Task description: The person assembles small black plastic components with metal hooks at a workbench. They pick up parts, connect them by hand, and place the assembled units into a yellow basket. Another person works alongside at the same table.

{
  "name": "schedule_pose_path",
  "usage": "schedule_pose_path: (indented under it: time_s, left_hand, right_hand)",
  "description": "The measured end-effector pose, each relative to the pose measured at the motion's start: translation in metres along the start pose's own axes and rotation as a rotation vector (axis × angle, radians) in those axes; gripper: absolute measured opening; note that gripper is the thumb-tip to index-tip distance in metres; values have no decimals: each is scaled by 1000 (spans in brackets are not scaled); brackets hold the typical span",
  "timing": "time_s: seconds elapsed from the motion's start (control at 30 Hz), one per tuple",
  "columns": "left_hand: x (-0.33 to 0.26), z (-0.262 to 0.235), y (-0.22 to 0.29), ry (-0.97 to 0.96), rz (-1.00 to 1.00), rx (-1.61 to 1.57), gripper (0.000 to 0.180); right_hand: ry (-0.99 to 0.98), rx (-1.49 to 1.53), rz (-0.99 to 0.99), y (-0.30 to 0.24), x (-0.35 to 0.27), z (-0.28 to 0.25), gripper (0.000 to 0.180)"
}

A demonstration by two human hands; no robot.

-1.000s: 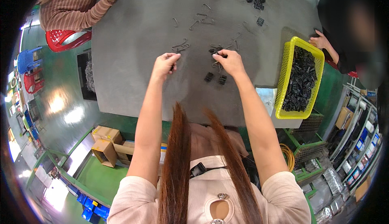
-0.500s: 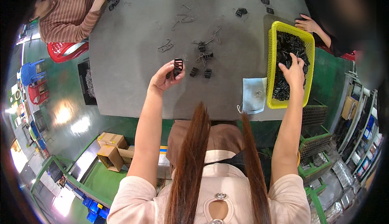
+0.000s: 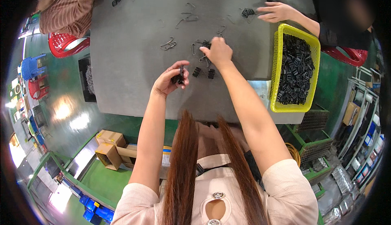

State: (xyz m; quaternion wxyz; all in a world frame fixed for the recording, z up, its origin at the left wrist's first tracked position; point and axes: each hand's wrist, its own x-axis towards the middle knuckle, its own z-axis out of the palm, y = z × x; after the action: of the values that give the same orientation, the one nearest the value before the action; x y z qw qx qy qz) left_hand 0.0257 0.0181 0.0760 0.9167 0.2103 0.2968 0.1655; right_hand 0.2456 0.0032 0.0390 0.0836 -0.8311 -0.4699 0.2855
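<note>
Left hand (image 3: 169, 80): forearm comes up from the lower edge, wrist bent, hand raised over the near part of the grey worktop (image 3: 134, 42). Fingers curled narrow, thumb and fingertips pinched on a small black clip (image 3: 179, 77). Clip sits upright between thumb and forefinger, partly hidden by them.

Right hand (image 3: 220, 52): arm stretched further out, palm down, on the worktop. Fingers bent down into a small pile of wire handles (image 3: 201, 51) and black clips; fingertips touch the pile at its far-left side. Can't tell if anything is actually gripped, the back of the hand covers it.

Two loose black clips (image 3: 203, 73) lie on the worktop between the two hands, just beside the left hand's thumb, apart from both hands.

More wire handles scattered further out, one bunch (image 3: 168, 44) left of the right hand.

Yellow basket (image 3: 281, 42) full of black clips stands at the right worktop edge, near the right forearm.

Another person's hand (image 3: 275, 11) rests on the worktop beyond the basket. A striped sleeve (image 3: 67, 5) shows at the far-left corner.
</note>
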Motion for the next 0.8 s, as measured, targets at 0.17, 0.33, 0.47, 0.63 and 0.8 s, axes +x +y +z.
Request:
schedule_pose_path:
  time_s: [0.17,0.33,0.47,0.63,0.8]
  left_hand:
    - [0,-15,-21,321,-44,168,24]
    - [26,3,-53,649,-75,1199,29]
    - [36,13,-76,668,40,1692,40]
    - [43,4,-63,466,27,1469,37]
    - [13,-13,-16,101,-263,316,38]
  right_hand:
    - [-90,145,-111,-22,21,-7,41]
    - [-250,725,-2,50,31,-21,37]
    - [-437,1262,243,48,-3,-52,28]
    - [-213,463,-164,50,17,-3,22]
    - [-210,-154,-406,24,21,-13,23]
